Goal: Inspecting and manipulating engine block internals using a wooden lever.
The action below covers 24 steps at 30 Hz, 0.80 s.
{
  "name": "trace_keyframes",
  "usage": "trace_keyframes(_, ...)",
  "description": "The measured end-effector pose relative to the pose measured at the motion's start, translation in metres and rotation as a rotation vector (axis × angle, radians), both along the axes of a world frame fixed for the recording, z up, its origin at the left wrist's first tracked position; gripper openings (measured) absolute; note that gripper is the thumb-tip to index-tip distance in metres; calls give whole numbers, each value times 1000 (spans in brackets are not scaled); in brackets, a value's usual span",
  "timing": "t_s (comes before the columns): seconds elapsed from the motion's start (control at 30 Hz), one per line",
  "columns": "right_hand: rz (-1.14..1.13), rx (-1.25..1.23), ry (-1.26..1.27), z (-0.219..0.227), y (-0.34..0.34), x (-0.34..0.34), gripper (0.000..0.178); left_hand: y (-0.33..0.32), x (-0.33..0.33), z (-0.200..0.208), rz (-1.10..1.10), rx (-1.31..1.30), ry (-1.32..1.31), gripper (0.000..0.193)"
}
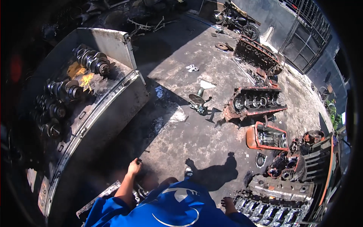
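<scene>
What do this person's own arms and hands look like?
The left hand looks ungloved, its forearm bare up to a loose, bright blue fabric sleeve. The right hand also looks bare, though shade hides detail, with a matching blue sleeve. Pale curved markings decorate the blue fabric shirt.

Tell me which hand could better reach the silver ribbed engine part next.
Probably the right hand: it appears nearest the silver ribbed engine part, while the left hand is across the blue shirt from it.
</scene>
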State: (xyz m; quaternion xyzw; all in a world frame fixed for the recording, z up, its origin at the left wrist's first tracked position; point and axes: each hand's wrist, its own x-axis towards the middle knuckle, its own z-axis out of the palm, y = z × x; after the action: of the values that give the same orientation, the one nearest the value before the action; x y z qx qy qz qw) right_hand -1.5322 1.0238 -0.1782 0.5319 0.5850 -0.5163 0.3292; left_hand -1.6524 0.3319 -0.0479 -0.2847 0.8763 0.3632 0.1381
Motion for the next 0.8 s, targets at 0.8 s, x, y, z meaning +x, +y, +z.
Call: trace_keyframes(0.8, -51, 529, 834, 117, -368, -1003, 16, -250, -1058, -23, -145, 525, 83, 21)
